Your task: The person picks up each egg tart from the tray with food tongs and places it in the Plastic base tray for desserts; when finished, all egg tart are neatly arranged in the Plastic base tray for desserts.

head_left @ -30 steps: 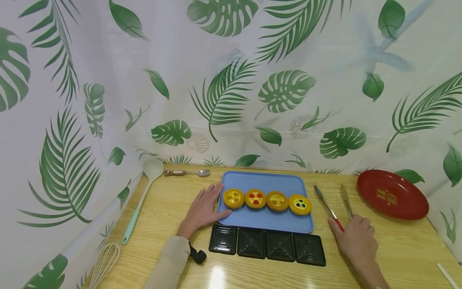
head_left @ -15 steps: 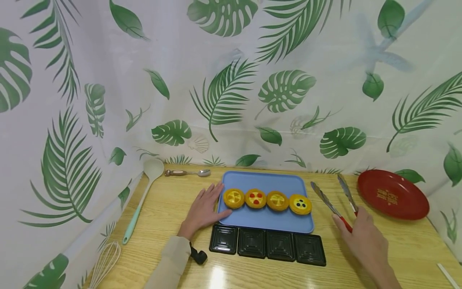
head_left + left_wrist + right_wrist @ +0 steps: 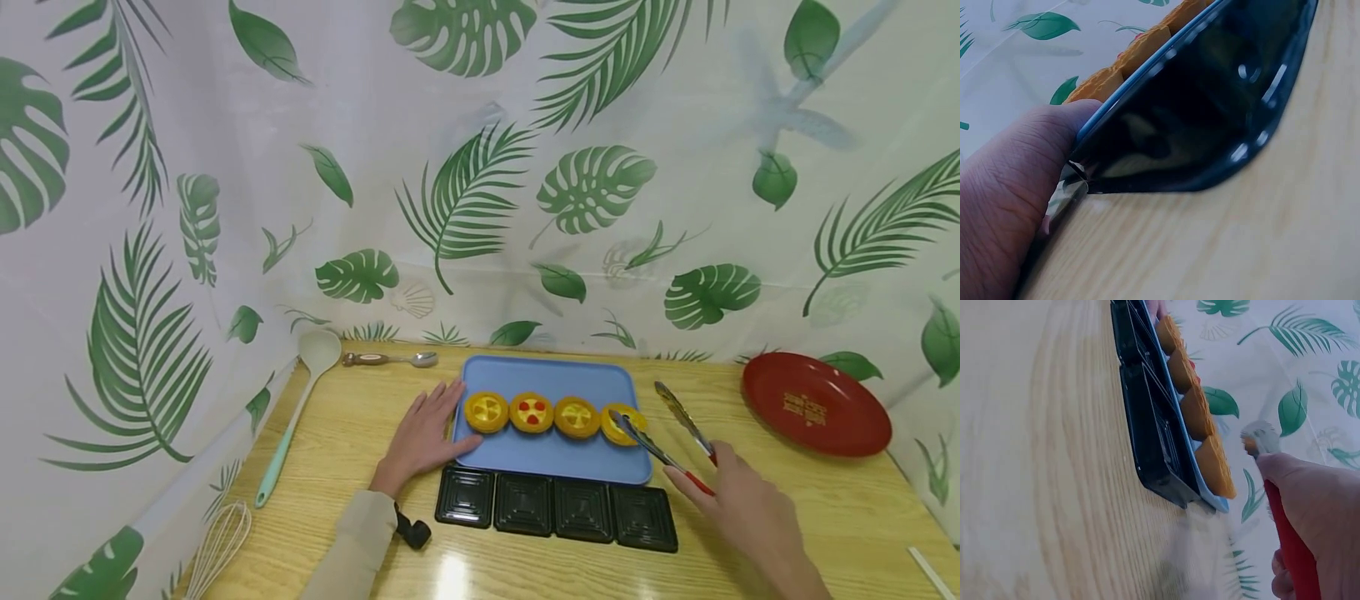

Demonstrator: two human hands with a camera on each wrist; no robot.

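My right hand [image 3: 757, 508] grips red-handled metal tongs [image 3: 697, 481], whose arms are spread apart. One tong tip overlaps the rightmost egg tart [image 3: 635, 417]; the other arm stands off to its right. That tart has dark dots on top. It ends a row of several toy egg tarts on a blue tray [image 3: 555, 372]; another has red pieces [image 3: 531, 408]. My left hand [image 3: 423, 429] lies at the tray's left edge, fingers straight. In the left wrist view its thumb [image 3: 1054, 134] rests at the blue rim. The right wrist view shows the red handle [image 3: 1294, 550] under my right hand.
Several square black trays [image 3: 522, 502] line the blue tray's front. A red oval plate [image 3: 855, 417] lies at the right. Leftward are a skimmer-like ladle with green handle [image 3: 283, 458], a spoon [image 3: 371, 359] and a whisk [image 3: 217, 546]. A leaf-patterned curtain [image 3: 480, 275] hangs behind.
The tongs have spread wider, then swung left with my right hand, so one tip now overlaps the rightmost tart. My left hand and the tray have not moved.
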